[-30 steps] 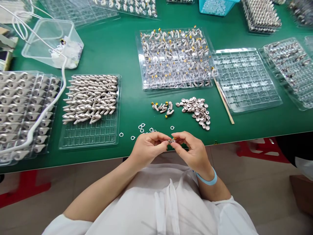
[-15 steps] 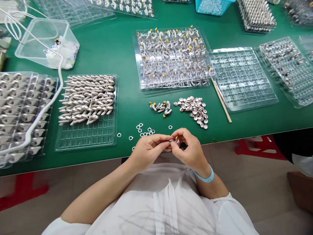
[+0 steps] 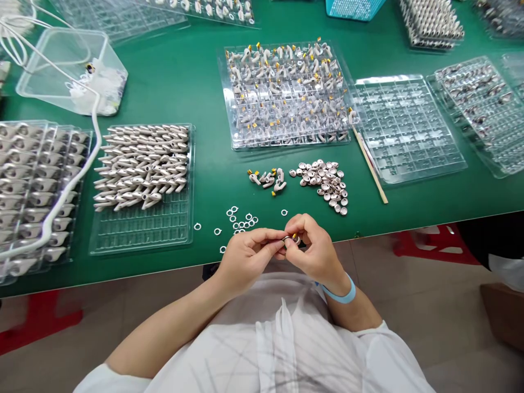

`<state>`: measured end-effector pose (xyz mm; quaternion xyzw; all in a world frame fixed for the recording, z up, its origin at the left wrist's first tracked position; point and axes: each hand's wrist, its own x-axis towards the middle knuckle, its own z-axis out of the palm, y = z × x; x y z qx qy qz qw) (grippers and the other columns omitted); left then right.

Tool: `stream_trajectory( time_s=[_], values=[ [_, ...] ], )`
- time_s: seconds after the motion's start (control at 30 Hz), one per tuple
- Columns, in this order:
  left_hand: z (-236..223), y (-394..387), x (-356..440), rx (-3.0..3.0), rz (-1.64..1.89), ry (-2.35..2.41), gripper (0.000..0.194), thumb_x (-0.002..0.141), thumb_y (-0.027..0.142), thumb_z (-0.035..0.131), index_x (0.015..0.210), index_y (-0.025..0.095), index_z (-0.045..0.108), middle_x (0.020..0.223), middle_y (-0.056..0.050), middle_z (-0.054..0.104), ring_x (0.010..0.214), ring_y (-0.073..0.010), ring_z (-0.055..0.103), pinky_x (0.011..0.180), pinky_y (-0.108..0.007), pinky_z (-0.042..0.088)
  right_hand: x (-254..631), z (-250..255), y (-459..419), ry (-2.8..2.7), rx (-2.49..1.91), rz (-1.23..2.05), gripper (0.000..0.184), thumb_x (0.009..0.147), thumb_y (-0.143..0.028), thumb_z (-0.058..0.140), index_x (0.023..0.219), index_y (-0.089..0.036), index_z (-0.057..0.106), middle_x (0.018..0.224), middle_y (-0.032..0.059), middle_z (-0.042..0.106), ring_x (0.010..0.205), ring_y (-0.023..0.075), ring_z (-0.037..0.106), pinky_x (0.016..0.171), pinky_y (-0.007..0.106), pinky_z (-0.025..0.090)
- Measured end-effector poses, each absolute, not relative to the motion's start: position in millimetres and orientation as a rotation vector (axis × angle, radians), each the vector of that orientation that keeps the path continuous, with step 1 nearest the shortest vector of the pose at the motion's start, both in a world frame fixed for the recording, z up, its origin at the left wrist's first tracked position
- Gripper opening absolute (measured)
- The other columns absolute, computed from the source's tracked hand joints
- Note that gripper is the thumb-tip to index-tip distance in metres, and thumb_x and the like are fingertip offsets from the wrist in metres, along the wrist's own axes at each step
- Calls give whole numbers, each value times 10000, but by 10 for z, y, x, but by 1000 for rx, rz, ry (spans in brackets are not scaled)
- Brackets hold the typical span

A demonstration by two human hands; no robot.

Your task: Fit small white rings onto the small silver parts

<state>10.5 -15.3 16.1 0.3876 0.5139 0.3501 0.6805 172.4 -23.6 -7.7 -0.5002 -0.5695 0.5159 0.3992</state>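
My left hand (image 3: 245, 259) and my right hand (image 3: 313, 248) meet just over the table's front edge, fingertips together. The right fingers pinch a small earbud shell (image 3: 298, 239) with a yellow tab. A thin silvery round piece, perhaps a cap (image 3: 285, 238), shows between the left thumb and forefinger, against the shell; fingers hide most of both. Beyond the hands lie several loose earbud shells with yellow tabs (image 3: 268, 179) and a heap of metallic oval caps (image 3: 325, 183). White rings (image 3: 244, 222) are scattered by the left hand.
A clear tray of tabbed earbud shells (image 3: 286, 98) stands behind the loose parts. To its right are a thin stick (image 3: 370, 166) and a clear tray (image 3: 409, 131). Trays of metallic parts (image 3: 143, 164) and a plastic tub (image 3: 45, 82) with a white cable (image 3: 73, 180) occupy the left.
The view has shifted slightly. Both hands stay together in nearly the same place, with the fingertips slightly moved around the held parts.
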Motion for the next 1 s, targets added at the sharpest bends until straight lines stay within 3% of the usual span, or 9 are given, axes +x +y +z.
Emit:
stream_trajectory(
  time_s=[0.37,0.67,0.83,1.0],
  values=[
    [216,-160,103,865,757,1226,175,742,276,742,848,139,765,799,-54,778,696,-201,743,698,-303,651,1682,-142,-192,-1397,-1198,1345,148,769,-155,570,845,-230,466,797,-27,530,655,106,521,579,236,445],
    [237,-71,42,850,718,1092,189,760,282,759,892,147,766,856,-58,769,793,-178,721,742,-262,615,1747,-62,-196,-1443,-1221,1310,138,837,-192,589,968,-224,562,854,-6,594,694,105,576,614,226,508],
    [310,6,30,836,723,1132,195,749,284,764,871,131,756,784,-45,754,661,-137,687,669,-237,596,1860,-26,-240,-1365,-1251,1329,270,863,-266,639,1126,-226,592,925,25,673,818,142,660,740,272,572],
    [317,19,49,820,676,1160,185,753,274,753,868,129,747,738,-43,744,629,-137,679,663,-245,584,1902,-17,-285,-1290,-1301,1340,235,886,-284,625,1114,-227,628,921,36,693,775,145,679,684,273,585]
  ],
)
